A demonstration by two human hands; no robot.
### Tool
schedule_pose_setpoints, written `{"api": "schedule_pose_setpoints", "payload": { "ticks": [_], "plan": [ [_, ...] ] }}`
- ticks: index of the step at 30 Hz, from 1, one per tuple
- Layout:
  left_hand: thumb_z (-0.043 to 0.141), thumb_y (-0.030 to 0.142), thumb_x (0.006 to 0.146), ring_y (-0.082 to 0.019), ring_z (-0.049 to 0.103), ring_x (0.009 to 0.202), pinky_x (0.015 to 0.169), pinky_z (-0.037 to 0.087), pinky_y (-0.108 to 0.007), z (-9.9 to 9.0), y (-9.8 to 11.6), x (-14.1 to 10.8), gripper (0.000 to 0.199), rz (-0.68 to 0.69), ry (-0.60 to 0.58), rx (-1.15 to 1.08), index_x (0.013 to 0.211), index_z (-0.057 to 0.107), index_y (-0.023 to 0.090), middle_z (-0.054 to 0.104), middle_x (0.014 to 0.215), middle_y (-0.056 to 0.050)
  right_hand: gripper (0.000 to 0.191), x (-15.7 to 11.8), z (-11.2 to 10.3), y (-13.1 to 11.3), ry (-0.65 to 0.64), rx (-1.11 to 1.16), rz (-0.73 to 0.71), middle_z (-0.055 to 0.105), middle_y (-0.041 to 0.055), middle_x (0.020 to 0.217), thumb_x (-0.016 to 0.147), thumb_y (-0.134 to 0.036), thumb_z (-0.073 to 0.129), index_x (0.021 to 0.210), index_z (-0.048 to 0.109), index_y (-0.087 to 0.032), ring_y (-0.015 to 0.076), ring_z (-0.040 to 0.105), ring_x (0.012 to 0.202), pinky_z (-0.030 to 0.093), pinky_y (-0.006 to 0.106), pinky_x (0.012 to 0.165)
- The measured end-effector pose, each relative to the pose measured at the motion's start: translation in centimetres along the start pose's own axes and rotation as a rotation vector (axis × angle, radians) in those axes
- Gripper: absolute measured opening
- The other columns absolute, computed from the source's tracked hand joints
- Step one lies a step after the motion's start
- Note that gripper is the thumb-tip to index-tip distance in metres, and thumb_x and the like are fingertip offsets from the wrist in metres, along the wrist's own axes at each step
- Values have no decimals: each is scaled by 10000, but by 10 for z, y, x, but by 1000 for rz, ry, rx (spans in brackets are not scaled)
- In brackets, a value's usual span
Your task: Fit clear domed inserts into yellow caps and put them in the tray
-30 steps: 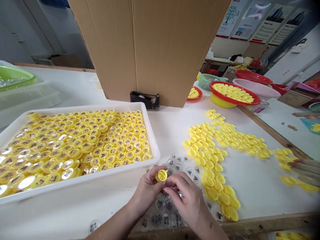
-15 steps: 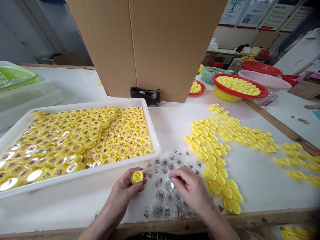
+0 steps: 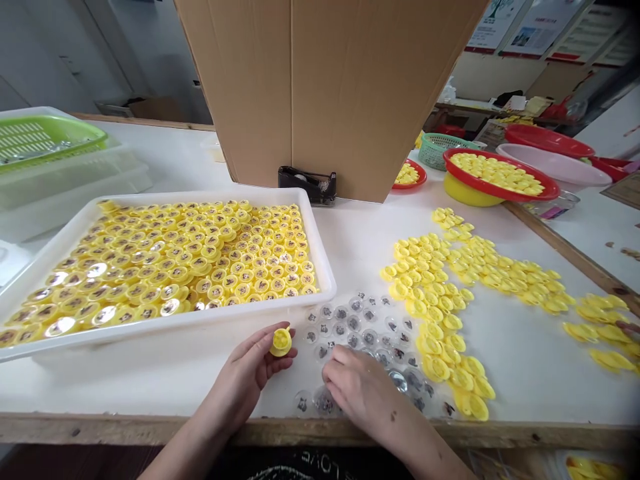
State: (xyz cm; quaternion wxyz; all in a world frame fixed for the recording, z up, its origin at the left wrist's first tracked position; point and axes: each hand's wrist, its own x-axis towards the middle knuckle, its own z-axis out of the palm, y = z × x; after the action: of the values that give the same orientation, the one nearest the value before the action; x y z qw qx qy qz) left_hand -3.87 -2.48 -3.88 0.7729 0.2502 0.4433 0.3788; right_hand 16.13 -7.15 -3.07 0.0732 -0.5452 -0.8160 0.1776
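My left hand (image 3: 257, 363) is closed on a small round yellow plastic piece (image 3: 281, 342) with a little tab on its rim, its hollow side facing me. Over the spread of clear round discs with printed animal pictures (image 3: 341, 329), my right hand (image 3: 363, 387) hangs with its fingers pinched together. Whatever is between those fingertips is hidden. Left of the discs stands a white tray (image 3: 327, 283) full of yellow pieces bearing picture faces (image 3: 200, 253). Loose yellow pieces (image 3: 435, 307) lie in a long scatter on the right.
Behind stands a tall cardboard box (image 3: 340, 93) with a black tape dispenser (image 3: 306, 186) before it. A red basin (image 3: 553, 190) of yellow pieces and a green basket (image 3: 435, 150) sit back right. Another person's fingers (image 3: 629, 327) show at the right edge. A wooden strip (image 3: 125, 429) edges the table.
My right hand has moved down and left over the discs, closer to the table's front edge. My left hand still holds the yellow piece. The view has shifted slightly; fingers appear at the right edge.
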Motion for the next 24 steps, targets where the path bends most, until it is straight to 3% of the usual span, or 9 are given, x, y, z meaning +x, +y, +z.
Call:
{"api": "schedule_pose_setpoints", "payload": {
  "ticks": [6,12,17,20,24],
  "plan": [
    [619,249,812,-183,670,822,738,516,-262,9,0,-1,402,-66,-37,-121,1196,538,162,602,1197,-140,154,0,-18,2,35,75,-3,547,2,765,805,-60,502,740,557,-189,133,541,666,423,246,596],
    [594,166,831,-178,651,914,840,510,-271,20,-6,3,310,-94,-174,-269,1138,555,147,638,1093,-102,131,15,-34,-15,354,360,0,510,-1,749,841,-107,485,767,549,-195,122,524,643,425,244,580],
    [567,165,851,-162,652,906,855,509,-277,23,-7,5,189,-84,-235,-306,1039,551,150,662,1002,-80,137,28,-32,-13,470,338,-32,577,38,836,863,-136,482,915,595,-194,156,578,764,481,278,660],
    [583,175,840,-223,646,978,854,509,-277,15,0,4,241,-80,-174,-264,1070,521,142,669,1021,-127,154,25,-31,2,466,224,34,581,42,827,890,-130,431,906,572,-190,153,578,760,491,279,663],
    [590,180,834,-240,620,1039,882,502,-280,0,9,0,365,-44,-90,-244,1183,492,138,664,1064,-133,139,19,-20,9,324,78,69,547,27,769,846,-94,479,805,568,-192,160,548,665,469,291,586]
  ]
}}
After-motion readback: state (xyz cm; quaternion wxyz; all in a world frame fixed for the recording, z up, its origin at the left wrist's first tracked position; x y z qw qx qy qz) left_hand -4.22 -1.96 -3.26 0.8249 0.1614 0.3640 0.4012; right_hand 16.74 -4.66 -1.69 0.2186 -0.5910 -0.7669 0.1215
